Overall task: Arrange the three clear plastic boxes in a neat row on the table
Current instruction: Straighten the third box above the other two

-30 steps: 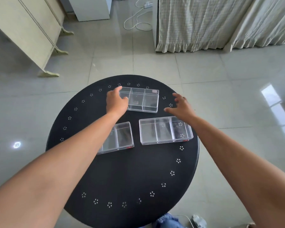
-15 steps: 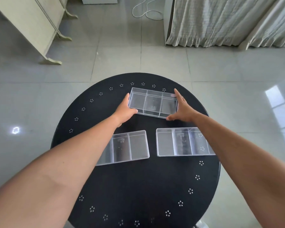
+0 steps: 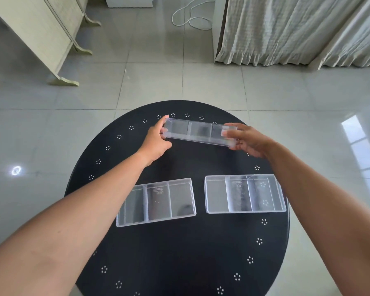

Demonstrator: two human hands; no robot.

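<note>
Holding the far box (image 3: 200, 133) by its ends: left hand (image 3: 156, 144) clamped on the left end, right hand (image 3: 247, 141) on the right. Box tilted, near the bench's (image 3: 179, 263) far rim. Two other boxes, near-left (image 3: 156, 205) and near-right (image 3: 243, 194), lie flat side by side, apart.

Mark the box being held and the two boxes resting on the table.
held box (image 3: 200, 131): head view, middle compartment.
near-left box (image 3: 158, 201): head view, middle compartment floor.
near-right box (image 3: 237, 194): head view, middle compartment floor.
</note>
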